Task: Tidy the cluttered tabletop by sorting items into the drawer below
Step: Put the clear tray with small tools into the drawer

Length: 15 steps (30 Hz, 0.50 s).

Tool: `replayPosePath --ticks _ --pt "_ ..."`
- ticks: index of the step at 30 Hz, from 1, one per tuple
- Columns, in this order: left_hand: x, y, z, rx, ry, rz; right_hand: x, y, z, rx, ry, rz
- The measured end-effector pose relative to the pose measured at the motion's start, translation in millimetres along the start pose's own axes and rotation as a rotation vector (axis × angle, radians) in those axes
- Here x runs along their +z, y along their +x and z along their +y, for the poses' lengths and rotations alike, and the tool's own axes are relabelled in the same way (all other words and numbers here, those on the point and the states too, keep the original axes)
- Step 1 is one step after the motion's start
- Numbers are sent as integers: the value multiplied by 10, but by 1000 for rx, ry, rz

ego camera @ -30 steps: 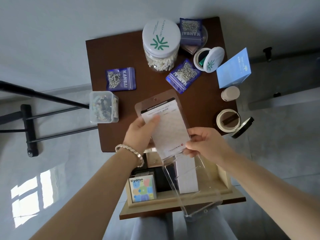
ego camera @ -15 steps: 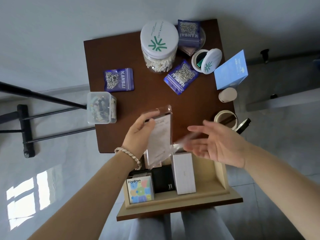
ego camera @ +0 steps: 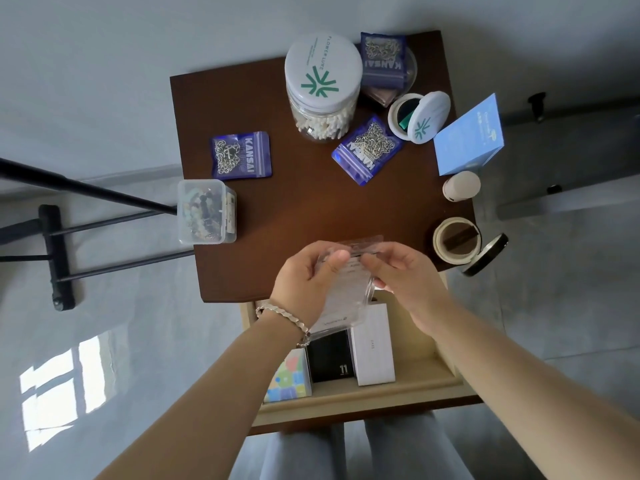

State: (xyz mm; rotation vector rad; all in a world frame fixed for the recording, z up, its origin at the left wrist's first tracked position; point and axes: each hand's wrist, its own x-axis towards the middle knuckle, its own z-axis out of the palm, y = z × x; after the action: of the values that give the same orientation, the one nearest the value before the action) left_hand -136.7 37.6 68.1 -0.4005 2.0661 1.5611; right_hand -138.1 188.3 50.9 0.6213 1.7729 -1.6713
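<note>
A person's left hand [ego camera: 304, 282] and right hand [ego camera: 407, 282] hold a clear plastic sleeve [ego camera: 346, 296] with a white printed card inside, above the near edge of the brown counter [ego camera: 311, 209] and the back of the open drawer [ego camera: 346, 398] below it. The fingers [ego camera: 337, 256] of the left hand pinch the sleeve's upper left side, and those of the right hand are curled on its upper right edge. In the drawer a colourful box [ego camera: 291, 379], a black box marked 11 [ego camera: 330, 356] and a white box [ego camera: 374, 344] lie side by side. On the counter stand a white-lidded jar of cotton swabs [ego camera: 323, 88], a clear box of beads [ego camera: 206, 212] at the left edge, and an open round case [ego camera: 419, 117]. A purple KANSAI pouch [ego camera: 241, 155] lies left of the jar, a second pouch [ego camera: 367, 148] just beside it on the right, a third pouch [ego camera: 382, 60] at the far edge. A light blue box [ego camera: 469, 136], a small beige bottle [ego camera: 460, 186] and an open round tin [ego camera: 457, 242] line the right edge.
</note>
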Motion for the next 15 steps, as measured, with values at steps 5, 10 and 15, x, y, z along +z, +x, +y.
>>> replayPosePath --ticks 5,10,15 --pt "-43 0 -10 23 -2 72 -3 -8 -8 -78 51 -19" --pt "-41 1 14 24 -20 70 19 -23 7 -90 140 58" --pt "-49 -17 11 52 -83 94 9 -27 -37 -168 122 85"
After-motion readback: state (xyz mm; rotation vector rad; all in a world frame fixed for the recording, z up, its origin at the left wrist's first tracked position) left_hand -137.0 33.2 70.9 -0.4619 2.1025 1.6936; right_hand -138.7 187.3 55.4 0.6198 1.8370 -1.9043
